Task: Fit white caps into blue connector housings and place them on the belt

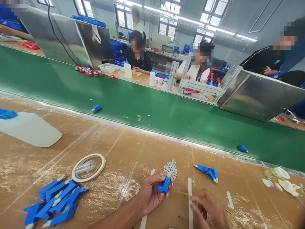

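- While the left hand (152,195) pinches one blue angular plastic piece with a pale tip (164,185) between thumb and fingers, the right hand (209,210) stands apart from it, blurred, fingers bent beside a long narrow white strip (190,188); whether it grips anything, cannot tell.
- Position of held piece: over the glossy brown worktop (114,197), just short of a loose heap of small pale grey pellets (170,168).
- Toward the worktop's left: one pile of blue angular pieces with pale ends (58,202); beyond it, one cream-coloured flat ring (104,165) around a clear ribbed plastic item (87,167).
- Nearer the far left corner: one translucent white plastic bottle with blue top (35,128), lying tilted in view.
- Right of the pellets: blue pieces in a small cluster (208,172), short of the far edge.
- Along the far edge: one green belt (152,117), bearing one blue piece near its near edge, rightward (243,148).
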Demonstrator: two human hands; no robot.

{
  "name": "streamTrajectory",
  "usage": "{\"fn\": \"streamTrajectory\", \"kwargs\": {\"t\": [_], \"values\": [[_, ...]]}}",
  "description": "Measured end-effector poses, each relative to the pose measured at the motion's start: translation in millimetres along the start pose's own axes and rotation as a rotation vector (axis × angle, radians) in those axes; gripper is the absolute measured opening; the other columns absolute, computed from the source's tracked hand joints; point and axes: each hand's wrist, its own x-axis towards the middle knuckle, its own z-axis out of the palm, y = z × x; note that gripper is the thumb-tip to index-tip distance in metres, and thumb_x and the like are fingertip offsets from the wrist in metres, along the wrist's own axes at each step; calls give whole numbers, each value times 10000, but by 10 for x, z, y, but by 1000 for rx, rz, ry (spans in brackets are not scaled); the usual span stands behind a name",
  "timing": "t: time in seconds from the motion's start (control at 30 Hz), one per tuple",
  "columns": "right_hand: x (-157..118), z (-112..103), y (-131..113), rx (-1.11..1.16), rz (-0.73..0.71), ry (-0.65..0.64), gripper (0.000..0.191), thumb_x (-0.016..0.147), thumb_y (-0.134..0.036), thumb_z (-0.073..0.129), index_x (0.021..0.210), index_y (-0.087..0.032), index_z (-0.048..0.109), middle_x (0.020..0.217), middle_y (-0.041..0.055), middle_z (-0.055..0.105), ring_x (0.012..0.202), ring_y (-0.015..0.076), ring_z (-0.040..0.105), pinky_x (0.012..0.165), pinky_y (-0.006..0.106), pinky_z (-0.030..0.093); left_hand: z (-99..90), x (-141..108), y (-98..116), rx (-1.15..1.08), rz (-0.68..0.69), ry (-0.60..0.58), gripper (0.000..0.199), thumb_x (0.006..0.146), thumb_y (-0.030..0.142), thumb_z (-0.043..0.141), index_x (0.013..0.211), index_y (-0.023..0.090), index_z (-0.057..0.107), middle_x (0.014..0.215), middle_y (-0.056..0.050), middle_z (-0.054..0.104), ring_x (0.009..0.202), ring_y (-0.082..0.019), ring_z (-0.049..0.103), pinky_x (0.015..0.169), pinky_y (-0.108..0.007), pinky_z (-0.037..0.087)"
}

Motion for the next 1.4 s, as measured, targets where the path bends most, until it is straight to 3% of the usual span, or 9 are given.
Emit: {"fn": "streamTrajectory", "kwargs": {"t": [0.17,0.33,0.53,0.6,0.73,0.87,1.4], "values": [[403,-165,287,-272,63,-72,234,953,-399,539,925,-247,715,833,66,750,741,260,728,650,366,582,13,0,-6,9,24,36,176,657,219,717,743,65,722,587,-36,609,470,-100,574,399,-164,363],[487,-73,378,-333,39,-146,210,934,-302,507,801,-244,659,745,48,705,668,253,708,601,360,538,3,26,-51,50,10,75,169,642,227,704,733,85,718,581,-40,613,474,-110,575,404,-178,351],[570,-71,309,-388,36,-207,219,888,-244,474,708,-243,599,698,53,677,628,252,657,569,356,478,13,30,-88,89,8,71,197,613,237,703,719,73,729,617,-44,625,446,-104,575,404,-190,329],[581,-122,218,-249,146,-251,214,896,-285,492,713,-241,593,667,36,662,611,238,637,557,341,464,20,26,-91,90,4,69,194,622,239,701,723,75,731,603,-42,620,453,-108,583,405,-188,322],[501,-175,-31,362,443,-336,259,915,-449,557,791,-227,604,641,-15,610,590,184,610,558,294,482,18,23,-109,72,0,58,177,623,239,714,703,82,729,578,-33,610,440,-105,572,407,-190,339],[393,-68,-171,727,591,-376,390,821,-566,695,902,-185,686,666,-5,646,580,149,621,590,268,496,-5,21,-146,71,7,38,196,639,251,713,703,67,728,590,-38,617,398,-78,523,418,-199,376],[325,237,-161,986,607,-268,374,765,-533,789,833,-168,742,643,30,718,568,129,637,577,228,507,-92,48,-277,187,-7,1,259,638,321,768,746,89,728,622,-42,639,472,-107,582,442,-198,391]]}}
